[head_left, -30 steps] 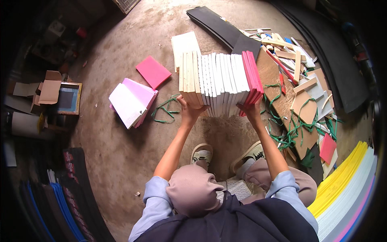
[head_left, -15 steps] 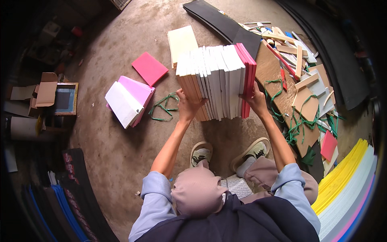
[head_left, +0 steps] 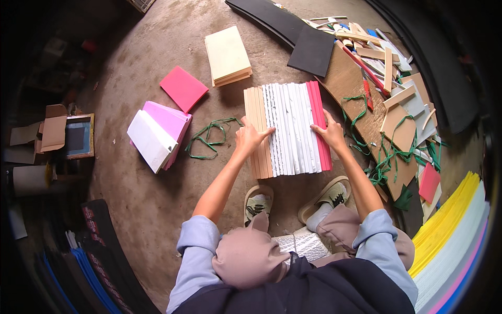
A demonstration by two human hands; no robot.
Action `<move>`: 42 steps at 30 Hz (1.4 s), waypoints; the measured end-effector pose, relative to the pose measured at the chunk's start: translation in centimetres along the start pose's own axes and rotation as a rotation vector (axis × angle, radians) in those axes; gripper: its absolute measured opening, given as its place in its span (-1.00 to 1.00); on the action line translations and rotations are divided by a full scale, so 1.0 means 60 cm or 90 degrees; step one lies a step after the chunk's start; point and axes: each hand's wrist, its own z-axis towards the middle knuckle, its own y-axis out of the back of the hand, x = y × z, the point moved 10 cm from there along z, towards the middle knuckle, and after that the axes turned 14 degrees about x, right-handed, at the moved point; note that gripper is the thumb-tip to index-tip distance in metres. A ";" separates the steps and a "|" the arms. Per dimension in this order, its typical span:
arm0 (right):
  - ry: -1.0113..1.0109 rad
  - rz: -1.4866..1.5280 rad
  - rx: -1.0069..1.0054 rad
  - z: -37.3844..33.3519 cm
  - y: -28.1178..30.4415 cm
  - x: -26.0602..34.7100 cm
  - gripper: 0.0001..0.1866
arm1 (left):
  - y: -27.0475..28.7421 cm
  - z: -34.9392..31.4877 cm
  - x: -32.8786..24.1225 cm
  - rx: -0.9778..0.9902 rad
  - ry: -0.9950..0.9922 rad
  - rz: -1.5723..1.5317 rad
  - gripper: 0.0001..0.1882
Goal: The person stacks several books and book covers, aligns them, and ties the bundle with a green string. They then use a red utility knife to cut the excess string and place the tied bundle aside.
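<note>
Both left hand (head_left: 252,137) and right hand (head_left: 330,132), half-open, clamp flat beige, white and pink foam-like slabs (head_left: 291,141). They've come closer in, seemingly handier.

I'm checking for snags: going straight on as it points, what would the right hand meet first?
Likely the rectangular, pinkish-red, foam-like sheets the right hand touches; depth is unclear.

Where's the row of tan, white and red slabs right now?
In the head view, the row is just right of centre, between the left hand and the right hand, with the shoes below it in the picture.
</note>
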 end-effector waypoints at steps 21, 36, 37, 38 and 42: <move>-0.007 -0.120 -0.037 -0.093 0.141 0.172 -0.27 | 0.013 -0.021 -0.012 0.008 -0.049 -0.380 0.05; -0.066 -0.436 -0.064 -0.057 0.107 0.149 -0.24 | -0.162 0.069 0.011 0.189 -0.117 -0.622 0.09; -0.057 -0.446 -0.068 -0.057 0.103 0.157 -0.24 | -0.161 0.070 0.016 0.185 -0.113 -0.628 0.12; -0.048 -0.454 -0.045 -0.056 0.091 0.175 -0.25 | -0.172 0.070 0.034 0.177 -0.102 -0.635 0.14; 0.068 -0.445 0.006 -0.060 0.036 0.276 -0.41 | -0.158 0.059 0.115 0.143 0.015 -0.274 0.04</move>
